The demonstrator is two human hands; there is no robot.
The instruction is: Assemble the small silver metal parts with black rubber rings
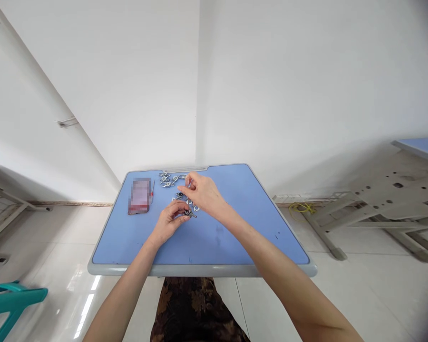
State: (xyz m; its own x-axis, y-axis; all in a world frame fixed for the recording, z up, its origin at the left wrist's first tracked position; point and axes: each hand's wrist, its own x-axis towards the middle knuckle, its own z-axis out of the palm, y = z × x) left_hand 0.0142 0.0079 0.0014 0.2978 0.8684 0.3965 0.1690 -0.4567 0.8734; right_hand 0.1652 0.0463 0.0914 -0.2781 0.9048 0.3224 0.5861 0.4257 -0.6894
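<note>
My left hand (169, 222) is closed in a pinch around a small metal part (190, 214), just above the blue tabletop. My right hand (202, 191) is over it, thumb and forefinger pressed together. Something thin seems to run down from those fingers toward the metal part, but it is too small to name. Between and behind the hands lie loose small metal pieces (196, 208) and a dark round piece (179, 195), partly covered by my fingers. Several similar silvery metal parts (167, 180) are grouped near the table's far edge.
A blurred-out flat rectangular object (140, 194) lies on the left of the blue table (214, 247), with a thin stick (152, 187) beside it. White walls stand behind. A teal stool (14, 299) is at lower left, another desk (388, 190) at right, and a yellow cord (302, 207) lies on the floor.
</note>
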